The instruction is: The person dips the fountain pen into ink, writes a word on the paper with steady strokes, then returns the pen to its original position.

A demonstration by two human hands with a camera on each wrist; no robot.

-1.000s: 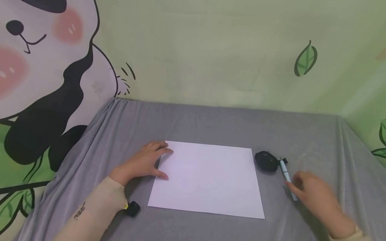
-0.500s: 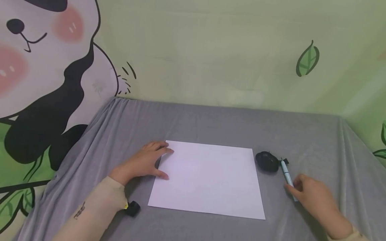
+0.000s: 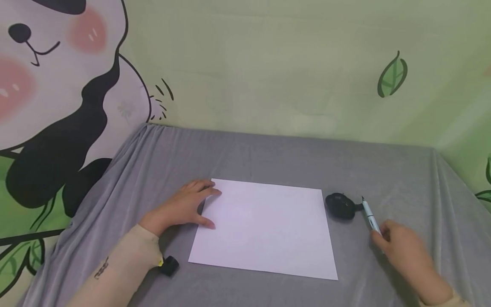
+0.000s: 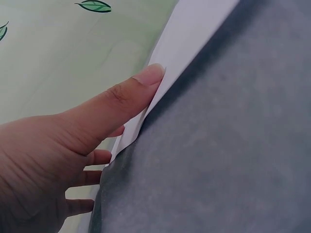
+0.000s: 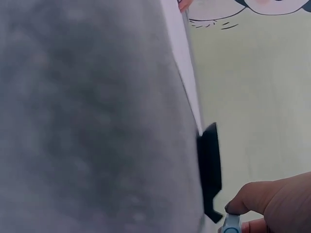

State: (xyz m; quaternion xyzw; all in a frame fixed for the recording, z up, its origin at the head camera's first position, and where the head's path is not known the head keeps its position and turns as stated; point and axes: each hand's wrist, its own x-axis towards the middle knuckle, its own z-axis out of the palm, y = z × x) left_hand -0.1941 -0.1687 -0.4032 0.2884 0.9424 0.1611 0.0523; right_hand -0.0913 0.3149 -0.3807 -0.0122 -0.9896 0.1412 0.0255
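Fingers of your right hand (image 3: 400, 249) pinch the marker (image 3: 370, 217) at lower right, beside the black object (image 3: 339, 206). Your left hand (image 3: 184, 207) lies flat, fingers straight, on the paper (image 3: 264, 228) at centre.

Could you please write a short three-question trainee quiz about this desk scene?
1. True or false: the left hand rests on the left edge of the paper.
2. What does the right hand hold? A) the pen B) the paper C) a cup
3. Fill in: the black object lies to the ____ of the paper, as the head view shows it.

Key: 1 true; 2 A; 3 right.
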